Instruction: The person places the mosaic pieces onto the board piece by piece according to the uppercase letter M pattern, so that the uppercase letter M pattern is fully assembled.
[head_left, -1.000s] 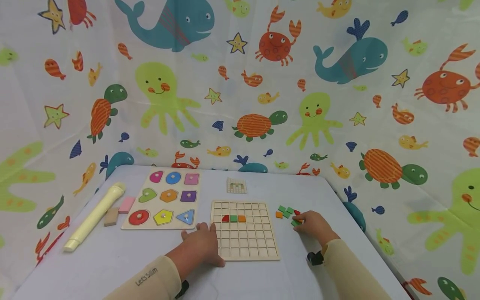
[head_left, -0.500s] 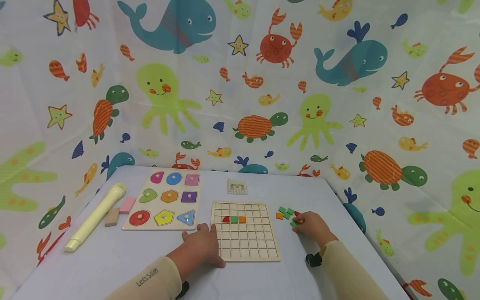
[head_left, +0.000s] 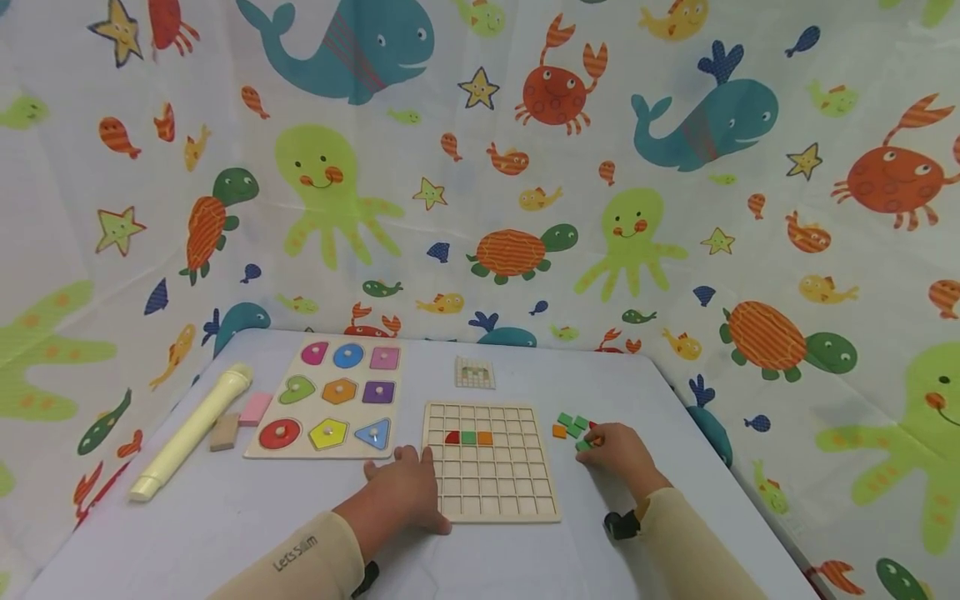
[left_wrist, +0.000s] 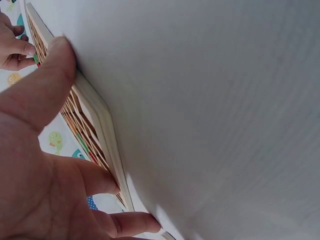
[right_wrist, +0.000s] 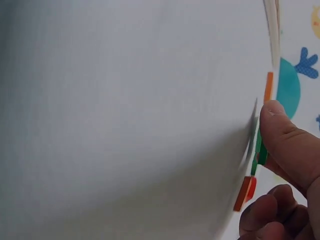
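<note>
My left hand rests at the left front corner of a wooden grid board, fingers spread. In the left wrist view its thumb and fingertips touch the rim of the board. A red rounded tile, a green square tile and an orange square tile lie in a row on the grid. To the right of the board, my right hand pinches a green tile between thumb and finger, low over the table. Beside it lie several loose green tiles and an orange one.
A knobbed shape puzzle lies left of the board. Further left are a pale yellow tube, a pink block and a brown block. Behind the board lies a small pattern card. A sea-animal printed curtain hangs behind the table.
My right hand has shifted slightly left, drawing the pinched green tile away from the loose tiles. The left hand and the board have stayed in place.
</note>
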